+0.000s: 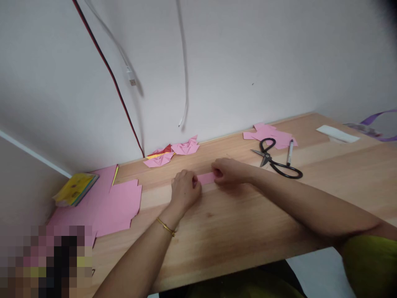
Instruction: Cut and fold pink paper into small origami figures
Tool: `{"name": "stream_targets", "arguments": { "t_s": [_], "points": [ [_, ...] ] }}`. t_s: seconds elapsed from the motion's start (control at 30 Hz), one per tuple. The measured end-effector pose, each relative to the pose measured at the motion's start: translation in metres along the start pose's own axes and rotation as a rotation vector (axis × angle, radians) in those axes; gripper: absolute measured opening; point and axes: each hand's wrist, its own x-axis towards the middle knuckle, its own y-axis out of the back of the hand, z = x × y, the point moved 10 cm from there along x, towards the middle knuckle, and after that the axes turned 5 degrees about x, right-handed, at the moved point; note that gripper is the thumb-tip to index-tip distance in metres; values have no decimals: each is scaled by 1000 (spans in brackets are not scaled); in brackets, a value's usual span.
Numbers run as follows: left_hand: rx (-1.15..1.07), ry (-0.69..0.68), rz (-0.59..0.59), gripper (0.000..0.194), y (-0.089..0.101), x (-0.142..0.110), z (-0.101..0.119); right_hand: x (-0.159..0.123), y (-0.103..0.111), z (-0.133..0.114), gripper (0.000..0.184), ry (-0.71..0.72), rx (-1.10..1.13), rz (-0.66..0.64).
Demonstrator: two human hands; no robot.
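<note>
A narrow pink paper strip (206, 179) lies on the wooden table, stretched between my two hands. My left hand (186, 187) has its fingers curled over the strip's left end, with a thin gold bracelet (166, 227) at the wrist. Over the right end, my right hand (228, 170) is closed, its fingers bent down against the paper. Both ends of the strip are hidden under the hands. Just beyond the hands, by the wall, sit two folded pink paper shapes, one plain (186, 147) and one with red and yellow parts (159, 157).
Black-handled scissors (266, 158) lie half open at the right, beside a marker (290, 153) and pink paper scraps (273, 135). Pink sheets (118, 209), a yellow pencil (115, 175) and a yellow packet (76, 189) lie left. A white strip (337, 133) lies far right. Cables hang along the wall.
</note>
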Motion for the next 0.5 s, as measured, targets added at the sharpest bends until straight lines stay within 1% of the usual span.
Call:
{"name": "stream_targets", "arguments": {
  "t_s": [0.07, 0.17, 0.27, 0.3, 0.37, 0.43, 0.5],
  "points": [
    [-9, -11, -7, 4, 0, 1, -1, -1, 2, 3, 7, 3, 42, -24],
    [-42, -20, -4, 9, -2, 0, -4, -2, 3, 10, 8, 3, 122, -59],
    [-79, -32, 49, 18, 1, -2, -7, -2, 4, 16, 10, 0, 207, -69],
    [-86, -46, 70, 22, 3, -3, -6, -2, 6, 17, 13, 1, 224, -50],
    [-81, -76, 91, 26, 6, -5, -4, -1, 10, 14, 25, 28, 222, -1],
    [-58, -89, 79, 27, 7, -6, -3, 0, 11, 5, 39, 77, 175, 24],
    [-43, -80, 53, 26, 6, -6, -4, 0, 7, -1, 45, 87, 113, 28]
  ]
}}
